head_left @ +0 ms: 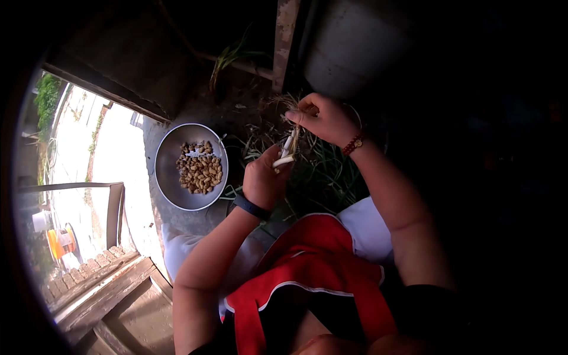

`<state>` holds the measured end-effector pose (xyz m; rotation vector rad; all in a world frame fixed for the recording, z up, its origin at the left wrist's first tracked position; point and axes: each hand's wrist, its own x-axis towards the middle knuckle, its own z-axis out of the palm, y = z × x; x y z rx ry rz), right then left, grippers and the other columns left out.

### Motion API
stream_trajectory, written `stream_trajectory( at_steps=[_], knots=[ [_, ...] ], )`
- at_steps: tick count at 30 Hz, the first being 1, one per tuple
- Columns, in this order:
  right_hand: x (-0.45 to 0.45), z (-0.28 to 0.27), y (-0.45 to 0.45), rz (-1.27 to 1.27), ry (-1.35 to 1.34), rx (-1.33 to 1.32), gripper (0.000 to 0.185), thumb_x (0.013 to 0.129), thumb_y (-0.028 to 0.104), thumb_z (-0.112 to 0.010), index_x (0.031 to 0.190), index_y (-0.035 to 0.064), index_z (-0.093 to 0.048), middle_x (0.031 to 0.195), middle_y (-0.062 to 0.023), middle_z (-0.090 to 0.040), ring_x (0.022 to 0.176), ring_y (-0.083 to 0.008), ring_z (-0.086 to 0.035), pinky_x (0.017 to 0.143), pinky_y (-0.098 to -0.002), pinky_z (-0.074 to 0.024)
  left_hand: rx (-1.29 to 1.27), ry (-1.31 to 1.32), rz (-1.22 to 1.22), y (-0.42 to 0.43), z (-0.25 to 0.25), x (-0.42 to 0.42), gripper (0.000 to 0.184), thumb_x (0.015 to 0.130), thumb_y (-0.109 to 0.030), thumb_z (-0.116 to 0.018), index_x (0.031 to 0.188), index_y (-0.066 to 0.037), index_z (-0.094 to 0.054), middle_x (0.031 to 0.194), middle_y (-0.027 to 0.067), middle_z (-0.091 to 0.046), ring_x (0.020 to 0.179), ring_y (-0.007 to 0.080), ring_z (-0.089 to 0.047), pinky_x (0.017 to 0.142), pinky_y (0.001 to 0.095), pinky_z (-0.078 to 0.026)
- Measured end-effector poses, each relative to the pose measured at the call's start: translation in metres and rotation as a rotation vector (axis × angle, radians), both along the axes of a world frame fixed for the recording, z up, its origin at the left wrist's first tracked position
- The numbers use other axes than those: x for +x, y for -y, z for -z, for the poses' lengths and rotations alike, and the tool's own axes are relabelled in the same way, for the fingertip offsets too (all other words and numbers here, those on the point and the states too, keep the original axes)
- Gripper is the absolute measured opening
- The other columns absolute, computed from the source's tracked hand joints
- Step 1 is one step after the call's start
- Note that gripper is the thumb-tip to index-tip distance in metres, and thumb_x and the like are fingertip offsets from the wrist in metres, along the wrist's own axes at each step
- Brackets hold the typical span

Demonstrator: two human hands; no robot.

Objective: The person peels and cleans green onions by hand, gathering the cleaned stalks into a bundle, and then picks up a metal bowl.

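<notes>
At the far left, a sunlit outdoor strip was observed, with green foliage [47, 100] at its upper edge and an unidentified orange and white object [61, 241] lower down. Below that object, a row of bricks [89, 269] was bordered by a wooden frame [112, 287].

To the right of this opening, a round metal bowl [168, 180] was set on the grey floor [201, 222]. It was partly filled with small tan and brown pieces [201, 173], like unshelled peanuts in appearance, and bare metal was exposed in a gap among them.

Right of the bowl, the left hand [264, 180], with a dark band [251, 207] worn at its wrist, was found closed around white stalks [284, 160]. The stalks were held in front of the body, near loose green leaves [331, 174]. A red apron [313, 242] with white edging was worn.

The right hand [325, 121] was positioned above and to the right of the left, its fingers bent toward the thumb beside dry, straw-coloured fibres [278, 105]; whether any were pinched could not be told. A red beaded bracelet [353, 144] was worn on that wrist. Beyond it, a pale surface [355, 47] was dimly lit.
</notes>
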<state>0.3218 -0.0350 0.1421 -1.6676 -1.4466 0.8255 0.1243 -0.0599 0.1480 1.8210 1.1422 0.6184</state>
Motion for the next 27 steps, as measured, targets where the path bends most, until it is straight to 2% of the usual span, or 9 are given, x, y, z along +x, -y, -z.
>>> stream_trajectory(
  at_steps=[3, 4, 8, 12, 18, 20, 21, 24, 27],
  knots=[
    [0.007, 0.006, 0.002, -0.138, 0.062, -0.196, 0.029, 0.075, 0.026, -0.066, 0.084, -0.0011, -0.063, 0.076, -0.0146, -0.063, 0.069, -0.0189, -0.061, 0.061, -0.034, -0.0476, 0.109, -0.057, 0.06, 0.005, 0.009, 0.001, 0.015, 0.072, -0.008, -0.062, 0.085, -0.003, -0.056, 0.069, 0.0157, -0.059, 0.063, 0.0278, -0.061, 0.057, 0.0324, -0.046],
    [0.008, 0.009, 0.002, -0.134, 0.013, -0.095, 0.024, 0.076, 0.021, -0.065, 0.08, -0.0019, -0.062, 0.069, -0.013, -0.062, 0.064, -0.0186, -0.06, 0.059, -0.0335, -0.0467, 0.126, -0.052, 0.054, 0.006, 0.011, 0.002, 0.015, 0.072, -0.009, -0.061, 0.085, -0.004, -0.056, 0.069, 0.0169, -0.059, 0.068, 0.0329, -0.061, 0.057, 0.0345, -0.046],
    [0.027, 0.006, -0.007, 0.119, -0.019, -0.019, 0.022, 0.08, 0.018, -0.063, 0.072, -0.0017, -0.057, 0.058, -0.0025, -0.054, 0.052, -0.0078, -0.048, 0.048, -0.0271, -0.0392, 0.061, -0.128, 0.081, 0.01, 0.011, 0.0, 0.014, 0.072, -0.012, -0.061, 0.084, -0.004, -0.057, 0.068, 0.0167, -0.059, 0.067, 0.0324, -0.061, 0.057, 0.0354, -0.047],
    [0.054, -0.002, -0.012, 0.201, 0.285, 0.046, 0.021, 0.078, 0.017, -0.065, 0.073, -0.0001, -0.055, 0.061, -0.0039, -0.054, 0.05, -0.0082, -0.047, 0.048, -0.0259, -0.0388, 0.002, -0.083, 0.061, 0.008, 0.008, -0.002, 0.014, 0.072, -0.012, -0.06, 0.083, -0.004, -0.057, 0.067, 0.0173, -0.058, 0.066, 0.0324, -0.061, 0.057, 0.0356, -0.046],
    [0.015, -0.016, 0.007, -0.451, 0.342, 0.376, 0.012, 0.077, 0.01, -0.061, 0.088, 0.0046, -0.058, 0.086, -0.0101, -0.059, 0.073, -0.027, -0.058, 0.066, -0.0352, -0.0471, 0.001, -0.103, 0.124, -0.001, 0.011, -0.006, 0.019, 0.072, -0.012, -0.059, 0.089, -0.004, -0.058, 0.068, 0.018, -0.059, 0.066, 0.0333, -0.061, 0.058, 0.0385, -0.047],
    [0.021, -0.002, 0.01, -0.532, 0.491, 0.043, 0.012, 0.078, 0.009, -0.059, 0.09, 0.0055, -0.059, 0.087, -0.0112, -0.059, 0.081, -0.0297, -0.057, 0.072, -0.0379, -0.0463, -0.001, -0.129, 0.11, -0.005, 0.015, -0.008, 0.02, 0.072, -0.013, -0.06, 0.089, -0.004, -0.059, 0.068, 0.0184, -0.06, 0.066, 0.0346, -0.06, 0.059, 0.0396, -0.047],
    [0.022, 0.0, 0.01, -0.571, 0.559, -0.127, 0.013, 0.078, 0.008, -0.058, 0.091, 0.006, -0.059, 0.087, -0.0118, -0.059, 0.085, -0.0311, -0.057, 0.074, -0.0393, -0.0459, -0.02, -0.116, 0.106, -0.008, 0.016, -0.01, 0.017, 0.073, -0.013, -0.06, 0.087, -0.003, -0.059, 0.066, 0.0154, -0.059, 0.063, 0.0276, -0.06, 0.057, 0.036, -0.046],
    [0.022, -0.007, 0.008, -0.586, 0.582, -0.103, 0.012, 0.078, 0.012, -0.059, 0.089, 0.0073, -0.06, 0.086, -0.0106, -0.06, 0.083, -0.0294, -0.058, 0.072, -0.0392, -0.0463, -0.101, -0.098, 0.117, -0.018, 0.02, -0.017, 0.011, 0.076, -0.01, -0.062, 0.083, -0.001, -0.06, 0.064, 0.0033, -0.06, 0.061, 0.0075, -0.056, 0.054, 0.0258, -0.044],
    [0.019, -0.012, 0.015, -0.617, 0.599, -0.069, 0.009, 0.079, 0.014, -0.058, 0.086, 0.0085, -0.06, 0.083, -0.0098, -0.06, 0.08, -0.0287, -0.058, 0.069, -0.0393, -0.0465, -0.371, 0.093, 0.162, -0.026, 0.018, -0.022, 0.01, 0.074, -0.008, -0.063, 0.081, -0.002, -0.059, 0.066, 0.001, -0.058, 0.059, 0.0071, -0.051, 0.056, 0.0252, -0.043]
  ],
)
